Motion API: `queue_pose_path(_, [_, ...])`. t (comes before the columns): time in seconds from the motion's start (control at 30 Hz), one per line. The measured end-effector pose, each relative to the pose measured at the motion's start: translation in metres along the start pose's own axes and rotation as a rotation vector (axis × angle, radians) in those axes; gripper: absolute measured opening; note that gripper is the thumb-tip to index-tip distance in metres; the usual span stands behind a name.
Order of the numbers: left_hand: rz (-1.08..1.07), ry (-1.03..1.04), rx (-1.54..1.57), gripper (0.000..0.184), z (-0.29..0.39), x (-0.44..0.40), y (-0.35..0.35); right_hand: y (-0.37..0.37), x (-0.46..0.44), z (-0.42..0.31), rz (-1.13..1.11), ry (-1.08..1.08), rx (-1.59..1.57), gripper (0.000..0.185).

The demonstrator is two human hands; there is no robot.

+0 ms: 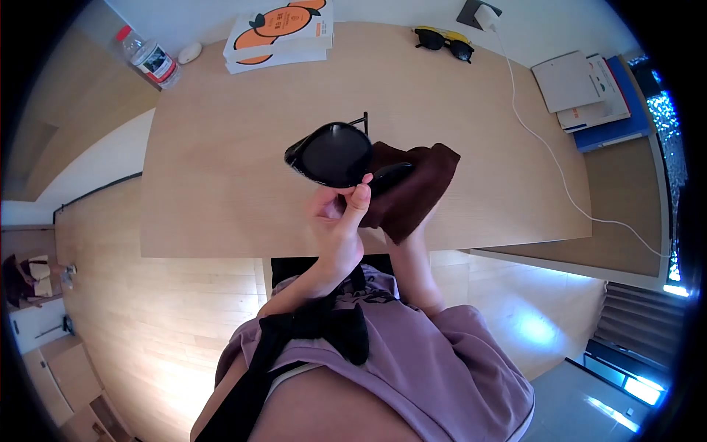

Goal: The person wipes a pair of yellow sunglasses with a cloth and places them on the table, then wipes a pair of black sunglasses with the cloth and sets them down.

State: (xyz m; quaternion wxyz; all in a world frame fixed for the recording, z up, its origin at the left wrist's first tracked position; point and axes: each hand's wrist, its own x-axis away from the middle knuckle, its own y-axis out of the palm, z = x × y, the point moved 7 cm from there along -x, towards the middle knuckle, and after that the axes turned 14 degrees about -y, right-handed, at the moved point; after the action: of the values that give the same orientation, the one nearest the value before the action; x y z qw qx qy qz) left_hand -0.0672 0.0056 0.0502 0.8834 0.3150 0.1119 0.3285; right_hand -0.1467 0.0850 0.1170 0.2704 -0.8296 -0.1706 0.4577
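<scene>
Black sunglasses (336,154) are held up above the near part of the wooden desk (221,169), their dark lenses facing me. My left hand (345,210) pinches them at the lower rim near the bridge, thumb on the near side. A dark brown cloth (421,188) covers most of my right hand (414,243) and wraps over the right lens, of which only a dark edge shows. Under the cloth the fingers of my right hand are hidden; the cloth bunches around the lens there.
At the back stand white boxes with orange fruit prints (283,33), with a bottle (151,60) to their left. Another pair of sunglasses (444,44) lies at the back right. A white cable (526,129) runs to the right edge, near stacked books (593,96).
</scene>
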Motion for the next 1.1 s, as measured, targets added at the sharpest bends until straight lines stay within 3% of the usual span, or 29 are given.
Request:
queue_pose_path(0.07, [0.038, -0.021, 0.06, 0.009, 0.002, 0.004, -0.006, 0.004, -0.005, 0.004, -0.167, -0.022, -0.17, 0.021])
queue_pose_path(0.1, [0.034, 0.091, 0.032, 0.01, 0.013, 0.004, -0.011, 0.009, -0.003, 0.022, -0.037, 0.117, -0.592, 0.023])
queue_pose_path(0.17, [-0.033, 0.203, 0.034, 0.014, 0.034, -0.003, -0.021, 0.008, 0.016, 0.049, 0.371, 0.304, -0.838, 0.034])
queue_pose_path(0.23, [0.093, 0.047, 0.074, 0.021, 0.038, -0.014, -0.035, 0.003, 0.031, 0.066, 0.635, 0.409, -0.983, 0.032])
queue_pose_path(0.33, [0.054, -0.088, 0.218, 0.022, 0.045, -0.028, -0.027, -0.002, 0.038, 0.069, 0.724, 0.454, -1.046, 0.029])
queue_pose_path(0.43, [-0.036, -0.207, 0.312, 0.021, 0.04, -0.039, -0.019, 0.003, 0.034, 0.047, 0.536, 0.407, -0.92, 0.028])
queue_pose_path(0.53, [-0.063, -0.23, 0.341, 0.019, 0.033, -0.04, -0.015, 0.008, 0.015, 0.001, 0.068, 0.146, -0.246, 0.028])
queue_pose_path(0.6, [0.198, -0.322, 0.135, 0.025, 0.02, -0.032, -0.026, 0.018, 0.017, -0.02, -0.054, 0.082, -0.121, 0.028])
queue_pose_path(0.67, [0.16, -0.375, 0.166, 0.024, 0.016, -0.027, -0.019, 0.03, 0.045, -0.013, 0.017, 0.191, -0.366, 0.029])
queue_pose_path(0.77, [0.078, -0.365, 0.286, 0.015, 0.012, -0.029, -0.021, 0.064, 0.065, 0.008, 0.085, 0.652, -0.956, 0.037])
queue_pose_path(0.83, [0.079, -0.329, 0.217, 0.014, 0.008, -0.026, -0.024, 0.071, 0.065, 0.006, 0.54, 0.905, -1.703, 0.039])
queue_pose_path(0.9, [0.046, -0.377, 0.262, 0.014, -0.005, -0.026, -0.034, 0.073, 0.061, 0.015, 0.549, 0.942, -1.722, 0.035])
queue_pose_path(1.0, [0.129, -0.428, 0.299, 0.014, -0.01, -0.023, -0.034, 0.07, 0.047, 0.019, 0.354, 0.763, -1.966, 0.036])
queue_pose_path(1.07, [0.127, -0.41, 0.386, 0.015, -0.001, -0.019, -0.034, 0.06, 0.051, 0.045, 0.646, 0.985, -1.759, 0.037])
queue_pose_path(1.1, [0.127, -0.409, 0.385, 0.015, -0.003, -0.018, -0.038, 0.049, 0.042, 0.051, 0.67, 0.924, -1.646, 0.032])
